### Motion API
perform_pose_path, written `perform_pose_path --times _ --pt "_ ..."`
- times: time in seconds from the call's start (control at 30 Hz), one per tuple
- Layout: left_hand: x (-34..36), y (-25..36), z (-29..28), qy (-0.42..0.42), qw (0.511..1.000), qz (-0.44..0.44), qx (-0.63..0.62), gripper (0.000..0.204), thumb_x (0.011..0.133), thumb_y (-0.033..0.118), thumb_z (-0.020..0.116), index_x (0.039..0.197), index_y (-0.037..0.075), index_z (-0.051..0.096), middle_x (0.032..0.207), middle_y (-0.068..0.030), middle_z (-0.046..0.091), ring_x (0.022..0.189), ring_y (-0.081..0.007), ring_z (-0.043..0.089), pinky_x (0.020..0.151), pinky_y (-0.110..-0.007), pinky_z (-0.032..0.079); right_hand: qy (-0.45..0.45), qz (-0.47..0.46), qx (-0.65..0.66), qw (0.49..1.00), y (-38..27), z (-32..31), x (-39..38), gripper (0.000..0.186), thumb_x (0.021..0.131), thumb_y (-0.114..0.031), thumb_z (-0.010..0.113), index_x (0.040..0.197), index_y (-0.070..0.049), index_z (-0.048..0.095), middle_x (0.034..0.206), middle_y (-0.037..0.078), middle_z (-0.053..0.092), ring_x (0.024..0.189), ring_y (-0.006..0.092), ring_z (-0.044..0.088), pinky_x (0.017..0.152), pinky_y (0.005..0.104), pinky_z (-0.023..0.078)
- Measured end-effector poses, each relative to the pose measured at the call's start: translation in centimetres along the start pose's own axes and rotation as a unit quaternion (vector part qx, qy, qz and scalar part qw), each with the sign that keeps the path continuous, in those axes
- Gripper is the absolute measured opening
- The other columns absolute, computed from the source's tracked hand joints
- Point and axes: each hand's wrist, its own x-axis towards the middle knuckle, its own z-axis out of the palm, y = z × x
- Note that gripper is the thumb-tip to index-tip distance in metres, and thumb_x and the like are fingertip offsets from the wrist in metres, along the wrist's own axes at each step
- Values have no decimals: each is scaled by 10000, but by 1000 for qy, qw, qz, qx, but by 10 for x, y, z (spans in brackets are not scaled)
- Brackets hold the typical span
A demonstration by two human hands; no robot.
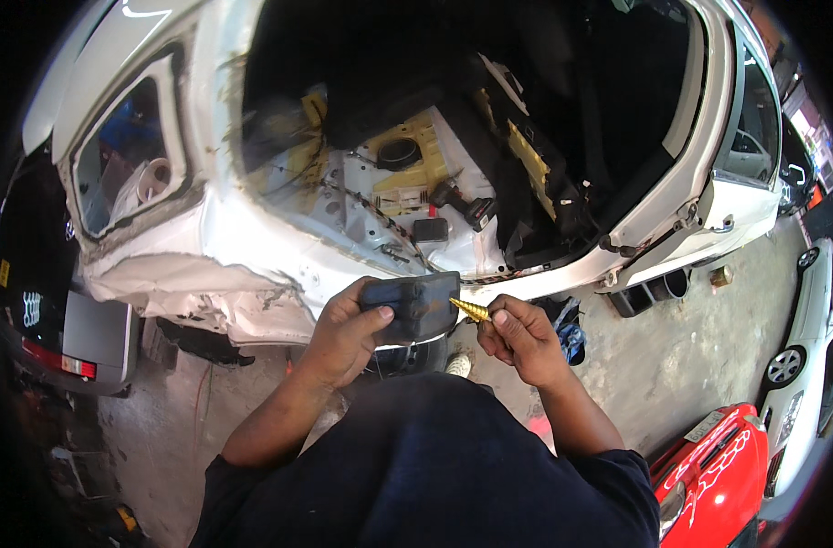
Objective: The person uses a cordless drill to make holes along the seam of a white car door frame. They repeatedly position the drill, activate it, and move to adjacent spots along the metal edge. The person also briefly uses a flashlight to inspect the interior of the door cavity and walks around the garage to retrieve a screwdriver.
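In front of my chest, my left hand (345, 336) grips a dark, flat rectangular case (414, 307) by its left end, thumb across its face. My right hand (523, 342) pinches a gold step drill bit (472, 310) between thumb and fingers. The tip of the bit points left and lies at the right edge of the case; whether they touch I cannot tell. Beyond my hands, a cordless drill (464, 204) rests inside the open white car body (279, 236). Close to the drill is a small dark box (430, 230).
Crumpled, bare metal (225, 297) marks the car's rear corner at left. An open door (745, 205) is at right. A black plastic part (649, 294) and a blue-black bundle (570, 331) lie on the concrete floor. A red bumper (716, 466) stands at lower right, near a white car (804, 338).
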Motion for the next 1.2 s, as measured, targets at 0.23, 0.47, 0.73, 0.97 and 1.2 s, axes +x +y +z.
perform_pose_path --times 0.23,0.47,0.73,0.97,1.2 --pt "-56 18 -12 -4 999 23 -29 407 984 -28 608 1386 20 559 1187 -133 730 1075 -216 750 851 -418 684 -37 10 32 999 -1 52 -9 346 1170 -298 493 936 -52 558 726 64 573 546 56 393 499 216 316" --pt "-108 27 -23 -19 955 103 278 536 950 -91 513 1459 29 627 1323 -111 716 1153 -159 696 1022 -323 571 -75 92 119 986 -4 105 -10 380 1158 -349 512 945 -43 585 725 80 574 522 72 376 484 223 304" --pt "-138 34 -13 33 907 263 327 234 988 90 779 1210 18 784 1243 -141 767 1148 -183 716 1007 -331 551 -158 163 190 955 17 151 -6 368 1143 -363 528 979 -46 616 731 96 591 490 91 380 488 241 312" --pt "-151 44 -8 57 847 320 421 194 924 80 839 1106 30 795 1070 -124 800 1002 -210 762 875 -336 591 -213 162 237 934 32 163 -6 356 1147 -376 483 1136 -50 624 735 90 595 481 94 400 497 252 330" --pt "-157 40 3 66 798 360 478 220 859 57 864 1072 59 808 1062 -124 802 977 -243 772 843 -350 606 -186 189 253 930 34 162 -17 349 1135 -393 498 1137 -67 624 768 71 594 497 87 413 521 251 328"
